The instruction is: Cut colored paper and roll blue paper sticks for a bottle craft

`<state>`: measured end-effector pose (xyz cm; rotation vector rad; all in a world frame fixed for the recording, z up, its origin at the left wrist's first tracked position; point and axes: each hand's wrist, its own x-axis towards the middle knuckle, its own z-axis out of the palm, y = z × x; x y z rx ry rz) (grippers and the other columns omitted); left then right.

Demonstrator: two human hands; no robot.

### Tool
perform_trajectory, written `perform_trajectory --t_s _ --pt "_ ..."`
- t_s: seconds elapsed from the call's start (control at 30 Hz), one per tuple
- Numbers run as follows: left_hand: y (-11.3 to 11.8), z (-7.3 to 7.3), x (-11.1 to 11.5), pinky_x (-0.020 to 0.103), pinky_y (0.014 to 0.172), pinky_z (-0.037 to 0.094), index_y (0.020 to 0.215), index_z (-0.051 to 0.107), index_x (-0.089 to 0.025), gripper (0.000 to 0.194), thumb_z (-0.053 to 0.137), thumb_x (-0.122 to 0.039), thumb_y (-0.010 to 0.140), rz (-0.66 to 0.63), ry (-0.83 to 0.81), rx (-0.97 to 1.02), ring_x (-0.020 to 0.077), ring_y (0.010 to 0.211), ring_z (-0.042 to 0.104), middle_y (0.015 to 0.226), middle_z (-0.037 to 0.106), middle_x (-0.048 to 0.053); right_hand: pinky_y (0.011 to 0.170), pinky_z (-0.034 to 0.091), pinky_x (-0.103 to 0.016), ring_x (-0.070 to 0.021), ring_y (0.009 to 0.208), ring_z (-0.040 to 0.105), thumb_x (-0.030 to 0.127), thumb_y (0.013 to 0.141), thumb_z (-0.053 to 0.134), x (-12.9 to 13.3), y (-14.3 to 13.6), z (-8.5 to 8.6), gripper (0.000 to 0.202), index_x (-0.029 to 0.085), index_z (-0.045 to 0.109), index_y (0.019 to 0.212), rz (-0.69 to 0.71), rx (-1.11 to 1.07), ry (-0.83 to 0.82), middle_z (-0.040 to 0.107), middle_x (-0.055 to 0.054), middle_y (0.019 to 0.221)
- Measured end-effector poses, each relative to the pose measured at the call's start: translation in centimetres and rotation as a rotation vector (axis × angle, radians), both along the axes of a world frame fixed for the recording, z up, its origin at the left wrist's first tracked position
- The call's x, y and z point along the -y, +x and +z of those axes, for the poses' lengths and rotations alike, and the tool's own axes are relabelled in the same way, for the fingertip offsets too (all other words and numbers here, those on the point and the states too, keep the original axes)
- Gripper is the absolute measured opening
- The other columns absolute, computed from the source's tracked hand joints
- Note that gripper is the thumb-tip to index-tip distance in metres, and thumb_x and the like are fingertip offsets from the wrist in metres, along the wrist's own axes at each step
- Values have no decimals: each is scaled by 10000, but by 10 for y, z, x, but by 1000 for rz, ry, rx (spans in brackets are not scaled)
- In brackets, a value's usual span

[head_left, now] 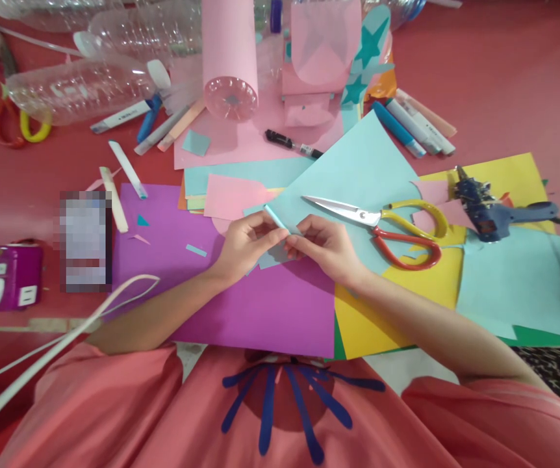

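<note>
My left hand (247, 242) and my right hand (326, 248) meet above the purple sheet (270, 318). Both are closed, with thumbs and fingers pinching a narrow light blue paper strip (274, 216) that looks folded or rolled. Part of the strip is hidden behind my fingertips. Just right of my hands, scissors (365, 214) with one yellow and one red handle lie on a light blue sheet (353, 162), their blades partly apart. Small pieces of blue-grey paper (280, 257) show under my hands, and a tiny blue scrap (196, 250) rests on the purple sheet to the left.
A dark blue glue gun (492, 208) with a cord lies at right on yellow (401, 312) paper. Clear plastic bottles (85, 88) and a pink-wrapped cylinder (230, 45) are at the back. Several markers (414, 123), a phone (85, 240) and a purple box (12, 273) surround the papers.
</note>
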<state>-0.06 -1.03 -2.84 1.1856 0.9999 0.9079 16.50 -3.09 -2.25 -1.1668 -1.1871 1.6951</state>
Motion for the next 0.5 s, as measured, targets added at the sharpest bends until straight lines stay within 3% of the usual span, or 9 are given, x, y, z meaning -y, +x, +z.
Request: perform_trajectory --t_s 0.13,0.2,0.27,0.33,0.4,0.5 --pt "-2 4 0 253 685 487 689 676 -176 316 787 -472 698 23 27 -43 120 678 608 680 668 -6 579 522 -277 -131 592 636 619 768 653 -4 1 3 451 192 509 738 77 63 -3 644 -9 642" --pt "-4 4 -3 251 669 497 699 676 -170 334 799 -480 673 35 -39 -34 120 664 624 679 682 -1 593 523 -281 -147 631 653 578 817 622 -7 9 14 401 183 557 803 147 241 98 675 -31 703" --pt "-5 4 -7 250 621 507 694 654 -167 367 815 -491 637 73 -131 -7 118 607 630 637 675 -6 635 527 -300 -174 739 683 496 869 592 -8 26 32 337 192 610 1013 205 503 266 721 -70 920" --pt "-5 4 -10 244 587 514 684 631 -166 389 833 -488 604 111 -188 24 112 560 628 594 660 -18 695 527 -344 -212 849 695 456 917 523 -5 55 53 378 238 569 1221 175 798 436 706 -95 1111" --pt "-6 4 -11 242 582 525 673 617 -164 396 842 -479 589 121 -206 33 111 551 635 576 656 -22 764 523 -392 -261 973 683 428 947 457 -1 94 67 367 233 583 1231 112 1083 515 702 -127 1140" --pt "-6 5 -11 245 595 547 679 617 -164 396 841 -478 592 98 -212 31 119 570 657 591 670 -17 797 500 -461 -334 1059 654 267 938 448 5 160 66 368 182 580 1271 43 1595 368 665 -196 1233"
